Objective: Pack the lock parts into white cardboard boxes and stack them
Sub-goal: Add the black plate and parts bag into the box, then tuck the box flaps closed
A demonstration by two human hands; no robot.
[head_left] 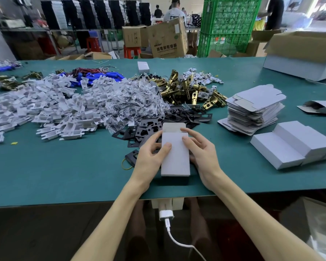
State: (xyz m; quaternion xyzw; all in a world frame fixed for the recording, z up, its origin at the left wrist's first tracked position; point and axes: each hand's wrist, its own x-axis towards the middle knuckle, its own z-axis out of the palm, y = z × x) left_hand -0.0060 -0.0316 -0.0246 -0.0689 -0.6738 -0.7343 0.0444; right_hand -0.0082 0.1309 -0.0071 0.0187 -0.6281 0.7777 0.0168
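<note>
A white cardboard box (175,155) lies flat on the green table (64,172) near its front edge, its far flap open and standing up. My left hand (151,157) holds the box's left side, thumb on top. My right hand (199,149) holds the right side, with the index finger reaching over the open flap end. Just beyond the box lie black lock plates (179,115), with brass latches (192,89), clear bagged parts (134,102) and white plastic inserts (51,108) heaped further back. Closed white boxes (292,144) are stacked to the right.
A pile of flat unfolded white boxes (252,108) sits at mid right. A large open carton (305,55) stands at the far right. Blue cylinders with wires (100,76) lie at the back left. People, green crates (228,25) and brown cartons stand beyond the table.
</note>
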